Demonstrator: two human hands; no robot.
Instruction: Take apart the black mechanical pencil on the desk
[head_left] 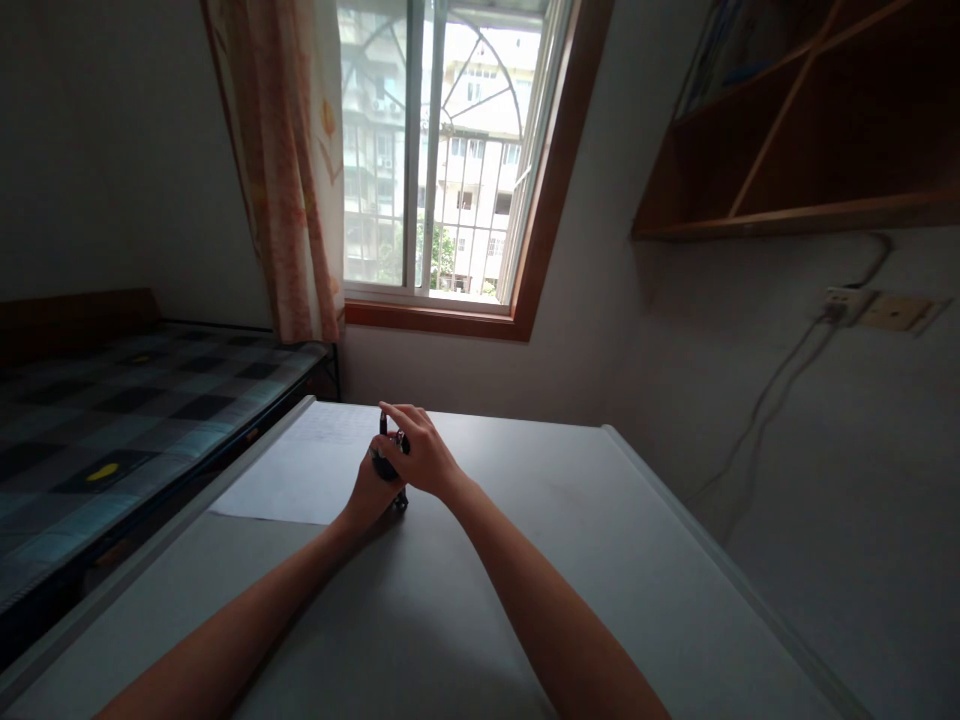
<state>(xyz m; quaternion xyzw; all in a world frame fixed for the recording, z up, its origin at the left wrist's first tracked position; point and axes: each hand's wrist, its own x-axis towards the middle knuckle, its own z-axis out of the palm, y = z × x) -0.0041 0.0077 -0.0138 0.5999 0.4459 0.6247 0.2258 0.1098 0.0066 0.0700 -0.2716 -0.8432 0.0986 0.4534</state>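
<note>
Over the far part of the white table (517, 540), my hands meet around a small black object (386, 465). The object has a rounded dark part and a thin upright part, and a dark end shows below, near the tabletop. Its kind cannot be made out. My left hand (369, 492) is closed around it from the left and below, its fingers mostly hidden. From the right and above, my right hand (424, 452) bends its fingers over the top of the same object. Beside my left hand, a white sheet of paper (277, 475) with faint writing lies flat.
A bed with a checked mattress (202, 390) stands left of the table. Behind are a patterned curtain (292, 180) and a barred window (472, 180). A wooden shelf (787, 215) hangs at upper right, above a wall socket (844, 305) with dangling cords.
</note>
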